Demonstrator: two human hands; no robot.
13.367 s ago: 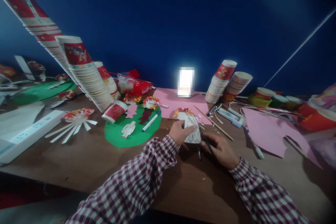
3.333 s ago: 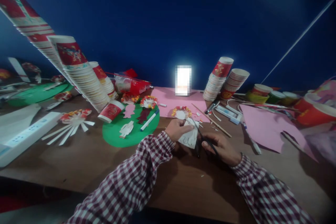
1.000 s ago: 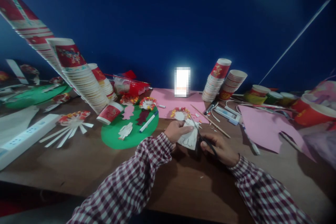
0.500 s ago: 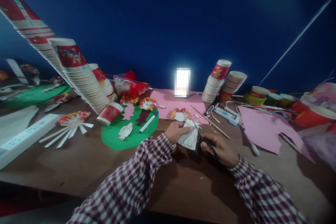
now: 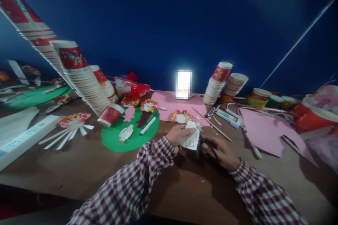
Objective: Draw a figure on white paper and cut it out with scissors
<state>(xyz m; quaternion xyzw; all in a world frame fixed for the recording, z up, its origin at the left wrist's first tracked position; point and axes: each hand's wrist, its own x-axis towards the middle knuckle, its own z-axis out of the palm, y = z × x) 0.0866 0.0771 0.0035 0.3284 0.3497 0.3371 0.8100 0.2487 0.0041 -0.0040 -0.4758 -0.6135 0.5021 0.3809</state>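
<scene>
Between its thumb and fingers my left hand (image 5: pixel 177 135) pinches a piece of white paper (image 5: pixel 192 140) with dark drawn outlines. My right hand (image 5: pixel 221 151) is closed round the handles of dark-handled scissors (image 5: pixel 212 150), whose blades lie at the paper's right edge. Just beyond the paper rests a ring of red and yellow cup pieces with a white centre (image 5: pixel 181 117), on pink paper (image 5: pixel 169 99). To the left, a green paper disc (image 5: pixel 113 142) carries a white figure cutout (image 5: pixel 126 133), a pink cutout (image 5: pixel 129 114), a dark red cutout (image 5: pixel 144 119) and a marker (image 5: pixel 149 124).
Tall stacks of paper cups (image 5: pixel 84 81) lean at the left, with more cup stacks (image 5: pixel 217 84) at the back right. A white power strip (image 5: pixel 29 137) lies left, near a cut cup with splayed strips (image 5: pixel 71 126). A wooden stick (image 5: pixel 220 132) and cut pink paper (image 5: pixel 264 132) lie right.
The white paper has turned slightly in my left hand, its lower edge now a little higher. Both hands stay in nearly the same place, and the view has shifted very slightly.
</scene>
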